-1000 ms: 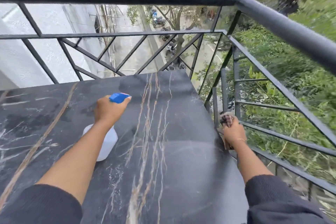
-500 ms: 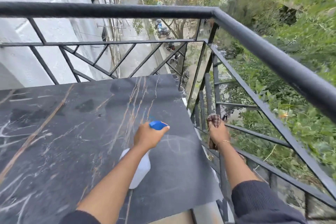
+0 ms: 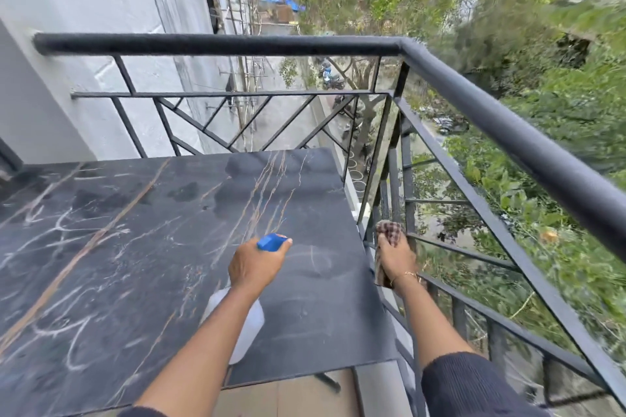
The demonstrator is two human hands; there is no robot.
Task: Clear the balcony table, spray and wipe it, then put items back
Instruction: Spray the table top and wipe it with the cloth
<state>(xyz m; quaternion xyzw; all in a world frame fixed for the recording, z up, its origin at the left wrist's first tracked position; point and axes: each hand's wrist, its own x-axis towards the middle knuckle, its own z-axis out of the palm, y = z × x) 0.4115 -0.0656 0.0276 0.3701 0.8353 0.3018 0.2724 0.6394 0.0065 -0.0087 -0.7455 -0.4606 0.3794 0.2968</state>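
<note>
table (image 3: 101, 247): bare top, open reach | railing (image 3: 474, 101): blocks far and right edges (narrow gap)

The balcony table (image 3: 135, 247) has a dark marble-look top with white and tan veins; its surface is bare, spreading out beneath and to the left of the left hand (image 3: 252, 266). The spray bottle (image 3: 237, 322) is translucent white with a blue trigger head (image 3: 271, 242), gripped in that hand above the table's right part, its nozzle pointing away from the person. The checked brown cloth (image 3: 389, 230) is bunched in the right hand (image 3: 396, 259), just past the table's right edge, beside the railing.
</note>
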